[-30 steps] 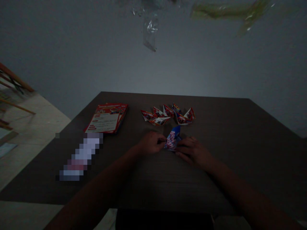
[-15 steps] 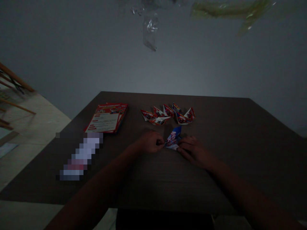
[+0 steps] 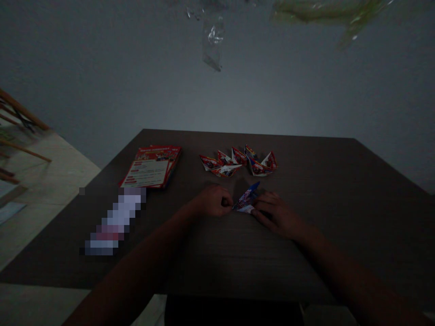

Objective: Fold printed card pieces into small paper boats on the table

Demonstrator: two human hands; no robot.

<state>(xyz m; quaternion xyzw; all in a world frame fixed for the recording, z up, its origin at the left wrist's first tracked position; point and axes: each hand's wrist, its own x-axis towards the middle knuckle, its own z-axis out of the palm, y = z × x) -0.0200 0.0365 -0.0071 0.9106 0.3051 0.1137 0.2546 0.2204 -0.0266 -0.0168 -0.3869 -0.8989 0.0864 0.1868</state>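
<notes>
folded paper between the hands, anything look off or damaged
Nothing stands out. The folded paper is pinched between the left hand and right hand on the table, untorn as far as the dim light shows. The finished folded pieces sit grouped behind.

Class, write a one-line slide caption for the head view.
Both hands, left hand and right hand, pinch a blue folded paper on a dark table.

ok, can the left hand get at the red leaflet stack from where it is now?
Probably yes. The left hand is pinching the blue folded paper, so it would have to let go first. Bare dark table lies between it and the red leaflet stack; the folded paper boats sit off to the other side.
</notes>
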